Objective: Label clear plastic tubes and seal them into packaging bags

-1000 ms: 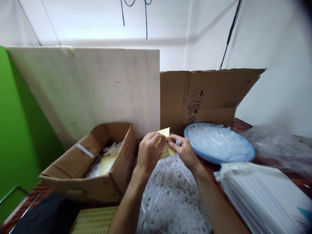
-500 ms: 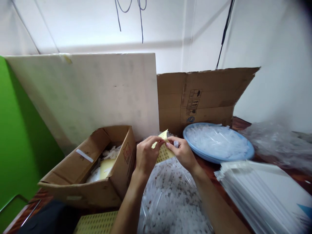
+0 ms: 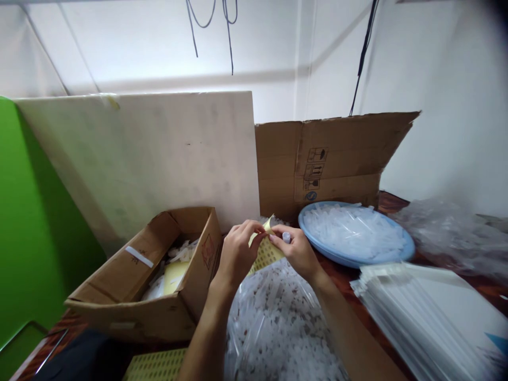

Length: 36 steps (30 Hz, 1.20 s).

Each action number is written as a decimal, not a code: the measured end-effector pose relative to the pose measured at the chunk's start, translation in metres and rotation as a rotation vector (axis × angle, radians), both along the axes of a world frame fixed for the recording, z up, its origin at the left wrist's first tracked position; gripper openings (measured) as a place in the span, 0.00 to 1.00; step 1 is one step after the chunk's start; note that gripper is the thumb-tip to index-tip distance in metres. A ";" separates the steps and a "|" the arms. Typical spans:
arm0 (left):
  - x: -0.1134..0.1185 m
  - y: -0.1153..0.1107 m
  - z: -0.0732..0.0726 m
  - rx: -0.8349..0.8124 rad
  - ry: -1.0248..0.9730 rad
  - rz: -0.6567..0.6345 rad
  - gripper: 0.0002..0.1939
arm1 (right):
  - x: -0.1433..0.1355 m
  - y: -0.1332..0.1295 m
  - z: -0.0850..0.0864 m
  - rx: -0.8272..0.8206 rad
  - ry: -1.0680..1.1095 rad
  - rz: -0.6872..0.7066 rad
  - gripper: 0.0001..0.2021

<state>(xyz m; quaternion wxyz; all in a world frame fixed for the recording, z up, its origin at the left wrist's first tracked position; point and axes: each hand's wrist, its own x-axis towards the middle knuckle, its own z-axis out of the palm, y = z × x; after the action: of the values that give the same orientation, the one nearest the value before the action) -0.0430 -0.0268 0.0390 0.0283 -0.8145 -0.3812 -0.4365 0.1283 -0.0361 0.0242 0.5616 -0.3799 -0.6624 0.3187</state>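
Observation:
A yellow sheet of small stickers (image 3: 265,258) is up in front of me, its top edge curled over. My left hand (image 3: 239,248) pinches that sheet between thumb and fingers. My right hand (image 3: 299,254) is closed close beside it, thumb and fingertip at the curled edge. Between its fingers sits a small whitish plastic piece (image 3: 286,237), seen end-on. Whether the right fingertips hold a sticker is too small to tell. Beneath both hands lies a clear plastic bag (image 3: 278,323) full of small white pieces with brownish marks.
At left stands an open cardboard box (image 3: 159,312) with yellow sheets and white scraps inside. A blue basin (image 3: 357,260) heaped with translucent plastic pieces is at right, near stacked white packets (image 3: 432,307) and crumpled plastic film (image 3: 448,227). Another yellow sheet (image 3: 154,365) lies at the front.
The sheet's curled top has bent and narrowed between my fingertips. Both hands stay in nearly the same place, and the view has tilted slightly.

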 end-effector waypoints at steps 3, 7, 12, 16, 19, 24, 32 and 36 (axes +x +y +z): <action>-0.001 0.000 0.001 -0.004 0.032 -0.011 0.03 | 0.000 0.000 0.001 0.003 -0.011 -0.007 0.10; -0.001 0.000 0.002 0.002 0.080 -0.021 0.04 | 0.000 -0.001 0.001 -0.007 -0.002 -0.002 0.10; -0.002 0.000 0.001 -0.010 0.089 -0.038 0.04 | 0.000 0.000 -0.001 -0.029 0.055 0.027 0.10; 0.000 -0.003 0.004 -0.133 -0.117 -0.156 0.03 | -0.001 0.001 -0.002 -0.052 0.122 0.009 0.12; 0.004 -0.009 0.011 -0.265 -0.242 -0.220 0.06 | -0.001 0.001 -0.002 0.006 0.053 -0.059 0.11; 0.012 -0.017 0.015 -0.402 -0.292 -0.274 0.07 | 0.000 0.004 -0.008 0.208 -0.172 -0.158 0.09; 0.015 -0.015 0.011 -0.381 -0.264 -0.265 0.04 | 0.000 0.007 -0.015 0.321 -0.308 -0.172 0.07; 0.013 -0.013 0.010 -0.367 -0.244 -0.256 0.04 | 0.000 0.008 -0.016 0.329 -0.329 -0.174 0.07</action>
<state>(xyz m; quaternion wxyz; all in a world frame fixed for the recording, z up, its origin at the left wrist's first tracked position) -0.0302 -0.0403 0.0486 -0.2219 -0.7888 -0.3483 -0.4552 0.1284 -0.0278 0.0083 0.5258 -0.3859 -0.7525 0.0910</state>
